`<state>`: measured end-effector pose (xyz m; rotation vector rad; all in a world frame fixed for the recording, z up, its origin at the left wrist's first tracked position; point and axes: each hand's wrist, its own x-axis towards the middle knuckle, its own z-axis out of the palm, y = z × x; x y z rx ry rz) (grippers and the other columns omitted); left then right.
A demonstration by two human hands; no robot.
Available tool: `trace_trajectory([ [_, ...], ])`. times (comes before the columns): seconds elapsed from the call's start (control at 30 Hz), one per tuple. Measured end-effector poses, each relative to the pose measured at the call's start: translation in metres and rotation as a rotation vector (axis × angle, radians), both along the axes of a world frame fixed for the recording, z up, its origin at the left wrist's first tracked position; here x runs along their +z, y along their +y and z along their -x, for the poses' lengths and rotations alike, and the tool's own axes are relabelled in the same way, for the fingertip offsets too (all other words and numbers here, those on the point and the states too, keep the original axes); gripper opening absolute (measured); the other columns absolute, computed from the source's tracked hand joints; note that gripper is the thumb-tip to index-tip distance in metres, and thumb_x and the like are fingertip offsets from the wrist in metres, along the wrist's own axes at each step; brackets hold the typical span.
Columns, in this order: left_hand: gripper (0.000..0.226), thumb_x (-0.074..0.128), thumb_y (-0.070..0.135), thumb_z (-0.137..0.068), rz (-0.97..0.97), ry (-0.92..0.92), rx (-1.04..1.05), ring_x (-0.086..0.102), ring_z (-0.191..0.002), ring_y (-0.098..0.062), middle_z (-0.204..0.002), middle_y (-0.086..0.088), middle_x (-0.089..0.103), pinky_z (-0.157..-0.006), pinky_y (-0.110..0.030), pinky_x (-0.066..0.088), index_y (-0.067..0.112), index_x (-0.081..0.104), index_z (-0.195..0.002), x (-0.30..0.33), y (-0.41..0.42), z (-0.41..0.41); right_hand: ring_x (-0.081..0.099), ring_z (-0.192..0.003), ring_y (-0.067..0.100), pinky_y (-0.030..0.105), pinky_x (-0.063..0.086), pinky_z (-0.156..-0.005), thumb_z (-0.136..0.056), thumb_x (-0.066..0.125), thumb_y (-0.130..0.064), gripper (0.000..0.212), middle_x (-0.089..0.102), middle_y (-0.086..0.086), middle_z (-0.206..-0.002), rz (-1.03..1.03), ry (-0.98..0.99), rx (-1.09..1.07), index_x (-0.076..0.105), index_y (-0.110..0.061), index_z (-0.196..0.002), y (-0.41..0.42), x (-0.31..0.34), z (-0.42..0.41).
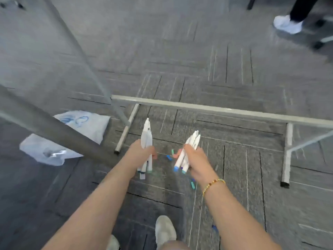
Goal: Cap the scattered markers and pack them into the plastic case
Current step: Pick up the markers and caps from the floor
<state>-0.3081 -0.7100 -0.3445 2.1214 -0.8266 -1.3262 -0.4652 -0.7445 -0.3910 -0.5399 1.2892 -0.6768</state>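
Markers: white barrels, blue or teal ends. One bundle in left hand, another bundle in right hand, fingers of both curled tight round them, held above the carpet. Forearms extended forward, backs of hands up. Loose caps on carpet between hands. Frame motion-blurred; marker count unreadable.

One head-worn camera looks steeply down past both forearms at the grey carpet, near the hands, wide-angled.
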Motion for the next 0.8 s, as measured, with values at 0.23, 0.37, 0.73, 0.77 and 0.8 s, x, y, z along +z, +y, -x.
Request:
trace_trajectory([
  [0.23, 0.003, 0.060, 0.012, -0.079, 0.151, -0.121, 0.101, 0.065, -0.070, -0.024, -0.076, -0.014, 0.066, -0.071, -0.035, 0.055, 0.012, 0.057, -0.077, 0.164, 0.097, -0.019, 0.045, -0.044, 0.012, 0.027, 0.042, -0.053, -0.093, 0.048, 0.001, 0.018, 0.047, 0.005, -0.063, 0.110, -0.251, 0.110, 0.049, -0.012, -0.081, 0.060, 0.128, -0.051],
  [0.37, 0.019, 0.055, 0.011, -0.086, 0.278, -0.172, 0.268, 0.056, -0.056, -0.017, -0.064, -0.007, 0.058, -0.054, -0.025, 0.049, 0.013, 0.055, -0.067, 0.241, 0.171, -0.033, 0.046, -0.039, 0.010, 0.020, 0.040, -0.041, -0.093, 0.055, -0.008, 0.014, 0.051, 0.003, -0.056, 0.246, -0.355, 0.189, 0.051, -0.013, -0.081, 0.116, 0.210, -0.093],
  [0.73, 0.012, 0.052, 0.014, -0.093, 0.712, -0.315, 0.688, 0.059, -0.064, -0.017, -0.074, -0.004, 0.060, -0.069, -0.032, 0.054, 0.006, 0.052, -0.102, 0.375, 0.404, -0.130, 0.056, -0.054, 0.013, 0.022, 0.045, -0.048, -0.092, 0.055, -0.023, 0.011, 0.057, 0.001, -0.064, 0.595, -0.420, 0.402, 0.054, -0.013, -0.097, 0.298, 0.363, -0.209],
  [0.77, 0.015, 0.051, 0.013, -0.093, 0.732, -0.344, 0.725, 0.058, -0.062, -0.016, -0.074, -0.004, 0.059, -0.067, -0.031, 0.053, 0.005, 0.050, -0.105, 0.378, 0.428, -0.140, 0.056, -0.053, 0.012, 0.021, 0.046, -0.047, -0.092, 0.055, -0.023, 0.012, 0.057, 0.003, -0.066, 0.619, -0.415, 0.439, 0.053, -0.012, -0.096, 0.319, 0.370, -0.222],
  [0.8, 0.016, 0.050, 0.012, -0.093, 0.738, -0.378, 0.772, 0.057, -0.060, -0.016, -0.074, -0.004, 0.057, -0.065, -0.032, 0.052, 0.006, 0.047, -0.107, 0.379, 0.451, -0.153, 0.056, -0.052, 0.011, 0.019, 0.046, -0.046, -0.091, 0.055, -0.022, 0.012, 0.056, 0.004, -0.067, 0.642, -0.410, 0.480, 0.052, -0.011, -0.095, 0.340, 0.377, -0.237],
])
